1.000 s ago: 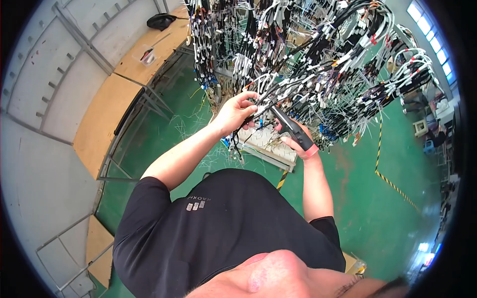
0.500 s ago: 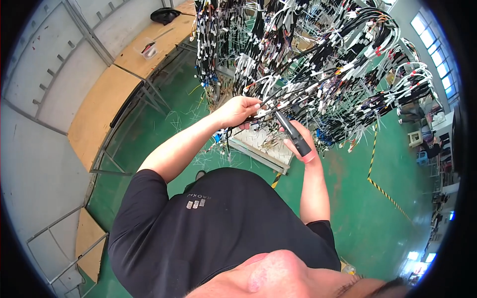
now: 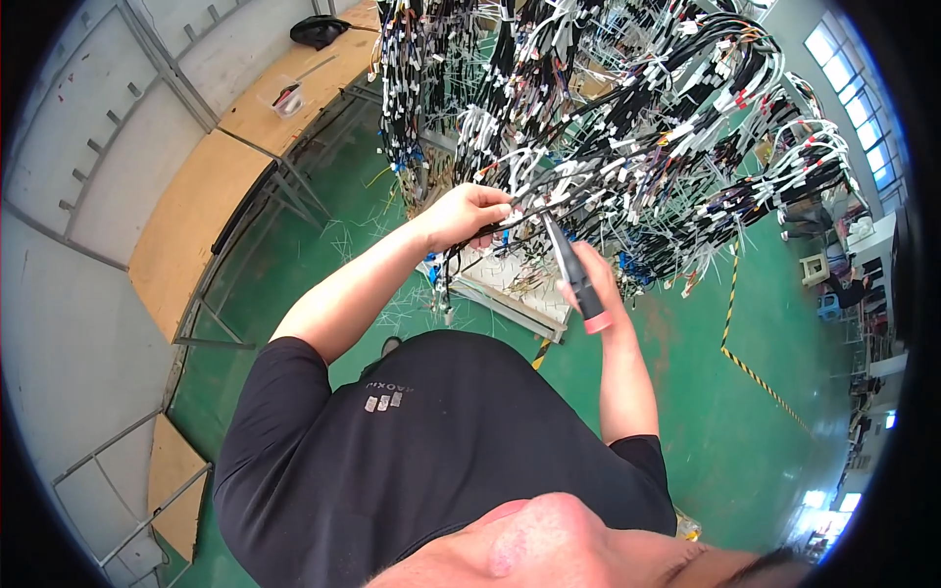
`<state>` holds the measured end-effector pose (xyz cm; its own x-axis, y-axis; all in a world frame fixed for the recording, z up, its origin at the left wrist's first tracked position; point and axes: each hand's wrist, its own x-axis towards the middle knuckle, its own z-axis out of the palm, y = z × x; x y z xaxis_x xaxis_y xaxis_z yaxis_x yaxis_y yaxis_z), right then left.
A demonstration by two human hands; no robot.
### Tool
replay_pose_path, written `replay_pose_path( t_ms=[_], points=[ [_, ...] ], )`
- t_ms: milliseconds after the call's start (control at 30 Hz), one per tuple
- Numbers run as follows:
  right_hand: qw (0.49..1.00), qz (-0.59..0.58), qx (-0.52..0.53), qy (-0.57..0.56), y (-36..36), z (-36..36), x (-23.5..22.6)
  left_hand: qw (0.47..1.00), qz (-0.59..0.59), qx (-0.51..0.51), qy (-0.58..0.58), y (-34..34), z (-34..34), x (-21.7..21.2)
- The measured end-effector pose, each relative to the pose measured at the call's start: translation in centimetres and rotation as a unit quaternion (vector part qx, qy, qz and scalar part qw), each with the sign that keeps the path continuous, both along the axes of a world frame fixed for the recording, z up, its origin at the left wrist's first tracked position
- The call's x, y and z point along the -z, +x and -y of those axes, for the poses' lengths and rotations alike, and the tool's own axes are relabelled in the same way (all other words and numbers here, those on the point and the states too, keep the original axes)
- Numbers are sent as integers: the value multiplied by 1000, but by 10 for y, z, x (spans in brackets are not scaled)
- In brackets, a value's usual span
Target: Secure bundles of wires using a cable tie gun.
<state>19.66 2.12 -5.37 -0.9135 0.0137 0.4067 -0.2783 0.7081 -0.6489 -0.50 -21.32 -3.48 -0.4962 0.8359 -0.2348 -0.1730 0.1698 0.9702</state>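
My left hand (image 3: 461,217) is pinched around a black wire harness (image 3: 561,203) with white connectors, at the near side of a big hanging mass of wire harnesses (image 3: 667,147). In my right hand (image 3: 602,276) is a black cable tie gun (image 3: 574,270) with a pinkish-red rear end. Its narrow nose points up and to the left, close to the held harness. Whether the nose touches a wire or tie cannot be made out. My left fingertips are partly hidden among the wires.
Beneath the harnesses stands a pale board on a metal frame (image 3: 510,312). Loose white tie scraps litter the green floor (image 3: 392,312). Wooden tables (image 3: 196,220) line the left wall, bearing a clear plastic container (image 3: 284,98) and a black bag (image 3: 320,31). Yellow-black tape (image 3: 730,323) marks the right floor.
The cable tie gun has tilted more upright, its rear end dropping slightly toward me and left. My left hand stays pinched on the harness in nearly the same place.
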Motion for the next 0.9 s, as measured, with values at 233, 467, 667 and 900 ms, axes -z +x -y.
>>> replay_pose_path(
  t_ms=[233, 467, 667, 900],
  points=[
    [993, -43, 96, 53, 21, 16, 29, 983, 108, 25, 150, -1, 7, 26],
    [949, 38, -7, -312, 49, 38, 46, 991, 114, 44, 48, 8, 5, 58],
    [900, 32, -55, -431, 45, 41, 69, 997, 61, 44, 27, 22, -4, 80],
    [820, -11, -85, -566, 14, 70, 46, 998, 58, 22, 27, 36, -10, 91]
  ],
)
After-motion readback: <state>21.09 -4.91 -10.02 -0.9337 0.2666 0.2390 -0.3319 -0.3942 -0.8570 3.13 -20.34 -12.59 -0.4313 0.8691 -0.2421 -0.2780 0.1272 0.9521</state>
